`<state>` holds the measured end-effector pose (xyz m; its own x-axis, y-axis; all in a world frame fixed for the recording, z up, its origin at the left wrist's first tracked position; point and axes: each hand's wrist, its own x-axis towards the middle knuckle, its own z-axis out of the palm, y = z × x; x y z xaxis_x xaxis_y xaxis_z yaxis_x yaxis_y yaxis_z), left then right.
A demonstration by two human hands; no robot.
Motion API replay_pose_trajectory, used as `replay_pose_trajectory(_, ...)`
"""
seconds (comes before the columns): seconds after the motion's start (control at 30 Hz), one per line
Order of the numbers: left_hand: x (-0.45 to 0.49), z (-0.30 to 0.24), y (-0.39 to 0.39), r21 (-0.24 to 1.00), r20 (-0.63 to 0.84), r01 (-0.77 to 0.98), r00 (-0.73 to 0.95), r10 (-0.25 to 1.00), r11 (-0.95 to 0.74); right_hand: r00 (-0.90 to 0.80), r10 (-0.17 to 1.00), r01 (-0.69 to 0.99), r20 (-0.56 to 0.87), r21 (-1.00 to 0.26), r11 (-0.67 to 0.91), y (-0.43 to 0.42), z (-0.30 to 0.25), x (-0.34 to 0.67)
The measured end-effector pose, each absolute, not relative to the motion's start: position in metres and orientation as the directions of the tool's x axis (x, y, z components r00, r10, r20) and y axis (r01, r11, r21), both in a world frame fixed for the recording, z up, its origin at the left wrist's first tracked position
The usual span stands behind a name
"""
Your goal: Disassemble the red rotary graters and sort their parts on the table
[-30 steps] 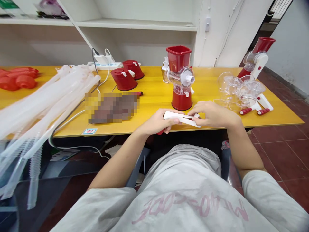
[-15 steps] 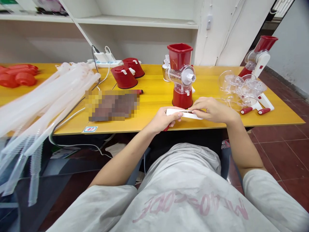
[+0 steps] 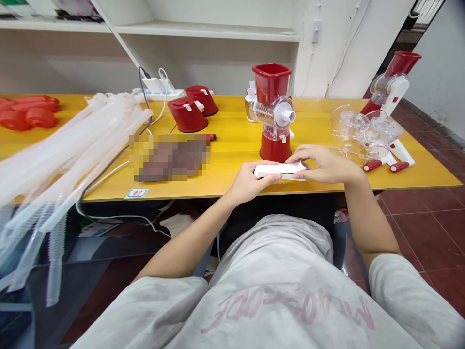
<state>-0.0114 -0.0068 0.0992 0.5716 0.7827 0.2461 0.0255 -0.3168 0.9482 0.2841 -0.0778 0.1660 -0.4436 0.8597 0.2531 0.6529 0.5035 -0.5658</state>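
White handle [image 3: 278, 169] held level, long axis left-right, between both hands [image 3: 250, 182].

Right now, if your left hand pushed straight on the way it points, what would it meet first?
Beyond the white handle it grips together with the right hand, the left hand would probably meet the red grinder base just behind; depth is hard to judge.

Yellow table [image 3: 232, 145], white shelves [image 3: 203, 31]
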Motion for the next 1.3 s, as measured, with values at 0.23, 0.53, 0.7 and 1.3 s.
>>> replay_pose_trajectory(0.23,-0.011,0.0972,-0.0057,0.92,0.28,0.057,0.597,0.752,-0.388,-0.477,0.83,0.669,0.289,-0.493,0.556,-0.074,0.1609,0.2842)
replay_pose_trajectory(0.53,-0.0099,0.0959,-0.0043,0.914,0.318,0.011,0.599,0.735,-0.404,-0.494,0.813,0.683,0.308,-0.441,0.582,-0.075,0.1603,0.2788)
replay_pose_trajectory(0.7,-0.0098,0.0923,-0.0052,0.909,0.323,0.024,0.59,0.74,-0.416,-0.44,0.838,0.691,0.324,-0.474,0.546,-0.0752,0.1607,0.2823)
replay_pose_trajectory(1.3,-0.0099,0.0918,-0.0045,0.902,0.326,0.042,0.583,0.744,-0.429,-0.431,0.857,0.699,0.281,-0.497,0.515,-0.0754,0.1632,0.2821)
